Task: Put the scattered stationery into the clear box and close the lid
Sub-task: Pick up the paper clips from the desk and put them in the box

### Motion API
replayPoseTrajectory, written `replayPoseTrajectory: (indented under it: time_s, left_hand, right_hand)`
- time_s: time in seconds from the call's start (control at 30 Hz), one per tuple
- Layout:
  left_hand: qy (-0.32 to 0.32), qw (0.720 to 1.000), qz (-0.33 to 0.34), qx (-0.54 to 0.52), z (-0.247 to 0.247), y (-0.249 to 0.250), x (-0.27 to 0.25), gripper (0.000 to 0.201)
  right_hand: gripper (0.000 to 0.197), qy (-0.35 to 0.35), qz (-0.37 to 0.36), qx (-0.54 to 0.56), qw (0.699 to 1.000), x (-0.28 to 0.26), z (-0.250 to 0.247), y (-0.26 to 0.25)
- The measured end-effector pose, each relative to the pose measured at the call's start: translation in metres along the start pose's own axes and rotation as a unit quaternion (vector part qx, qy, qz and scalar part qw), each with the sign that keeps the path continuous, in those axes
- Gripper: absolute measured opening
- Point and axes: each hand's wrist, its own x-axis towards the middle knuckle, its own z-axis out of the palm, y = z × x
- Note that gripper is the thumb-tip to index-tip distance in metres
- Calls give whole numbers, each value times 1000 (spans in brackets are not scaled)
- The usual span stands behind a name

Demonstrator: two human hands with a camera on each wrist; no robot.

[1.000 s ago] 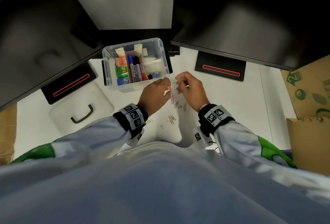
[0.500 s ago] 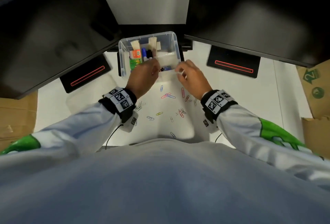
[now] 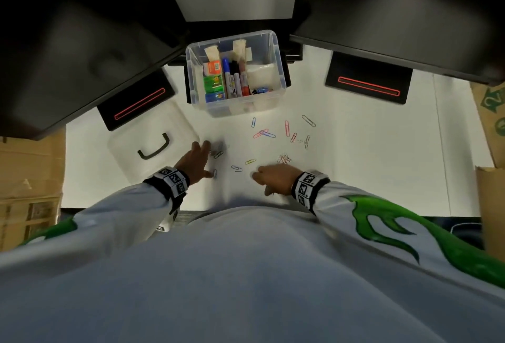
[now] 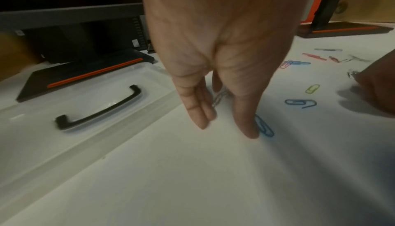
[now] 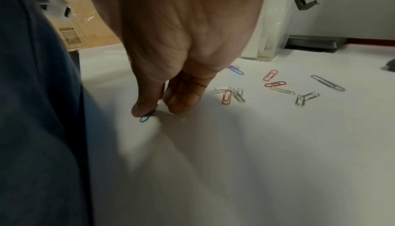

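Observation:
The clear box (image 3: 276, 50) stands open at the back of the white table, holding markers, erasers and small clips. Its lid (image 3: 128, 162), black handle up, lies to the left. Several coloured paper clips (image 3: 263, 133) are scattered in front of the box. My left hand (image 3: 209, 159) is spread with straight fingers touching the table beside the lid. Its thumb (image 4: 248, 128) is against a blue clip (image 4: 265, 128), and a silver clip (image 4: 219, 98) lies under the fingers. My right hand (image 3: 255, 176) is near my body, its thumb tip (image 5: 142, 109) pressing a blue clip (image 5: 145, 119) flat.
Two black monitor stands with red stripes (image 3: 136, 105) (image 3: 367, 86) flank the box, and dark monitors overhang the back. Cardboard boxes (image 3: 30, 192) (image 3: 492, 113) stand at both table ends. A cluster of silver and red clips (image 5: 229, 93) lies just right of my right hand.
Both hands have pulled back from the box toward my body and come down onto the loose clips on the table. The head view has tilted, so the box now sits farther away.

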Motion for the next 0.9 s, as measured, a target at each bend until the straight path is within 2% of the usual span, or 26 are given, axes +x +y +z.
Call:
replayPoseTrajectory:
  time_s: [0.03,0.1,0.13,0.2,0.27,0.33,0.37,0.4,0.43,0.5,0.57,0.63,0.73,0.9]
  left_hand:
    - [0,1000,9,-8,0,6,4,69]
    - [0,999,34,-15,-1,20,13,62]
    - [-3,999,46,-19,-1,27,17,60]
    - [-7,998,63,-20,-5,40,23,59]
    - [0,998,69,-4,-10,44,26,70]
    - [8,997,69,25,-11,36,26,93]
    - [4,997,69,43,-10,30,25,108]
    - [-4,996,70,60,-8,24,24,120]
    - [-12,994,72,76,-5,20,22,128]
    - [-10,994,77,82,0,20,21,132]
    - [-2,994,91,56,2,29,23,123]
    - [-2,993,112,26,1,37,27,108]
    - [-3,993,117,-17,-4,45,31,81]
    - [-24,992,121,-26,-7,55,36,37]
  right_hand:
    - [13,13,5,-3,1000,1,-3,3]
    - [35,48,53,89,993,3,-8,10]
    - [38,55,76,130,987,3,-12,13]
    - [28,86,86,123,985,0,-22,22]
    - [23,158,103,113,976,-9,-29,38]
    - [38,281,170,155,932,-19,-31,63]
    - [51,321,226,167,904,-24,-30,78]
    - [65,322,283,178,885,-29,-28,92]
    - [78,293,325,171,883,-34,-25,101]
    - [97,222,323,135,910,-37,-22,106]
    - [104,176,251,105,946,-34,-21,95]
    - [101,158,201,90,962,-25,-18,78]
    - [86,160,168,87,969,-11,-14,58]
    - [48,164,129,83,974,1,-15,46]
